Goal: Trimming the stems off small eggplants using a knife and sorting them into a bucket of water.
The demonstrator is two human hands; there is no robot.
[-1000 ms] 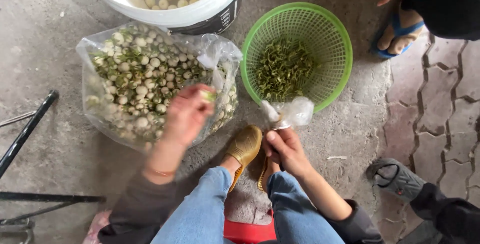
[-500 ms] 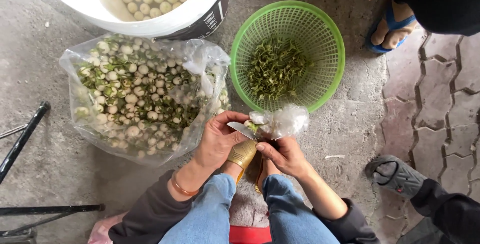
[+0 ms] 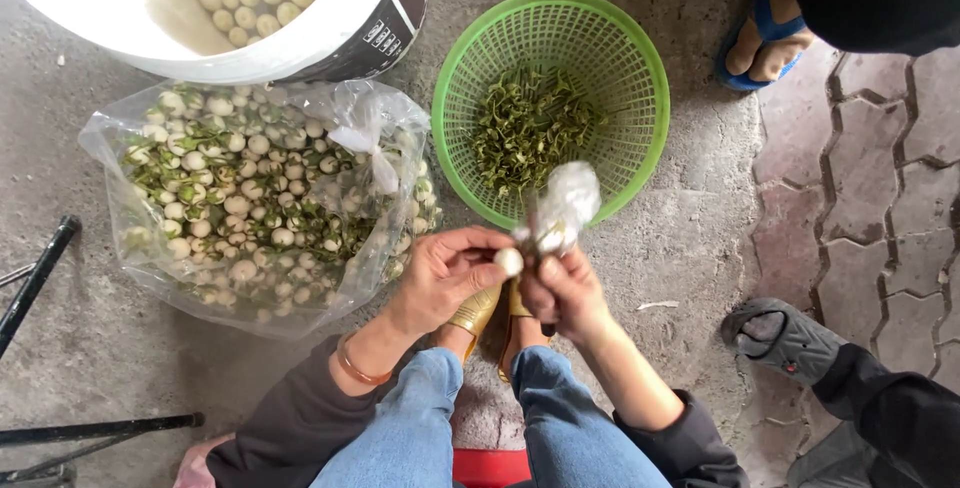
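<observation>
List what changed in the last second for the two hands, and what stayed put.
The left hand drew back from the clear plastic bag of pods to the right hand, and its fingers now pinch a small pale seed against the plastic-wrapped tool that the right hand has held all along. The bag, the green basket and the white bucket stayed where they were.

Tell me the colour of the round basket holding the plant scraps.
Bright green basket, clearest in the head view.
</observation>
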